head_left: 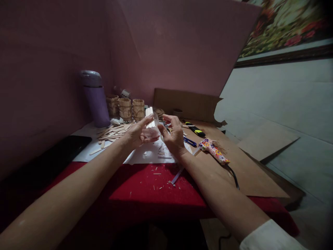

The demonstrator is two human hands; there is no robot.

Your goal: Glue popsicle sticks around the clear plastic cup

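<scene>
My left hand (140, 133) holds a clear plastic cup (151, 132), its fingers wrapped round the cup's left side and underside. A few pale wooden sticks (150, 116) stand side by side against the cup's wall. Just right of the cup is my right hand (173, 133), its thumb and fingers apart with nothing visible between them. A pile of loose wooden sticks (114, 133) lies on white paper (142, 156) to the left. Behind it stand several stick-covered cups (138, 109) with wavy rims.
A purple bottle (96, 104) stands at the back left, near a black device (69, 147). On cardboard (249, 173) at right lie a flowered glue gun (213, 151) with a black cord, a blue cutter (189, 141) and a black-and-yellow cutter (195, 129). Scraps dot the red cloth (145, 187).
</scene>
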